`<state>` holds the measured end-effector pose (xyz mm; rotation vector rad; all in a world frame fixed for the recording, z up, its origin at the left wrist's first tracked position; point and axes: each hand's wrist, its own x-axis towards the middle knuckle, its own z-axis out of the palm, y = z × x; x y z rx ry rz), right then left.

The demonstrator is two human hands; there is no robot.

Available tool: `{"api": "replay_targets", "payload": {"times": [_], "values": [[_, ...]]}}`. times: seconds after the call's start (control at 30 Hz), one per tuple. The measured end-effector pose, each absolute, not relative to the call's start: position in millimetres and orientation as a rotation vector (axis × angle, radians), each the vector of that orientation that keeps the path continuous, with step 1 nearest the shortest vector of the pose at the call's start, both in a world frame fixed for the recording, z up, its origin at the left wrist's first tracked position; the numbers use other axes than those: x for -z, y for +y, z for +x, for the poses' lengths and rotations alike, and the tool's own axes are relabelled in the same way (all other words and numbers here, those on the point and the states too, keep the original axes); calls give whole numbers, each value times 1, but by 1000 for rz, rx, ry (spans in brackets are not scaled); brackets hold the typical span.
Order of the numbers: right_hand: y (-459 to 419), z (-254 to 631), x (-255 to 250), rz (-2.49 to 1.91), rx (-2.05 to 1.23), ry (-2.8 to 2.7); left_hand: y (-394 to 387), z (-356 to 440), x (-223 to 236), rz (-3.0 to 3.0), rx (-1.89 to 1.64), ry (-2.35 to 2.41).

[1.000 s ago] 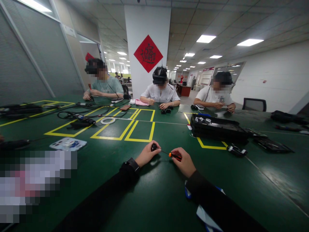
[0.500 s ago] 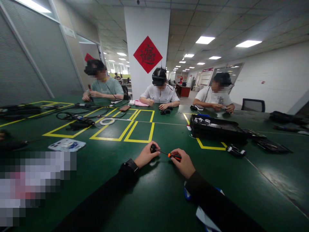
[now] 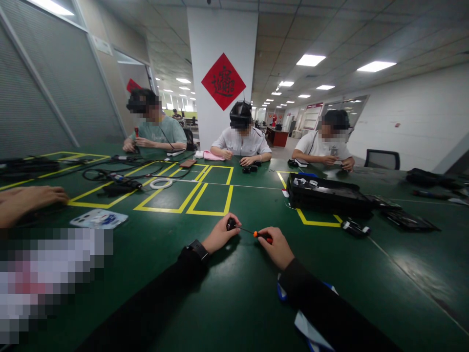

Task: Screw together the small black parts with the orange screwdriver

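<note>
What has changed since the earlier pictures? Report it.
A co-worker's hand has reached farther in from the left edge, toward the patterned phone. Unchanged: the left hand still holds a small black part, the right hand the orange-and-black screwdriver.

Green table (image 3: 234, 298) with yellow tape outlines (image 3: 208, 213), black tray (image 3: 330, 199), white coil (image 3: 160, 187) and patterned phone (image 3: 98, 219).
</note>
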<state>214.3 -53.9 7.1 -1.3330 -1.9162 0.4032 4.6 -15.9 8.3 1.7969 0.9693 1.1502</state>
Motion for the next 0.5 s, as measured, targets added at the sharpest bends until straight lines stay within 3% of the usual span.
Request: {"api": "replay_targets", "payload": {"times": [0.5], "values": [[-54,212,-8,-1246,-598,-1827,-15,4,-8,1791,-1153,972]]}}
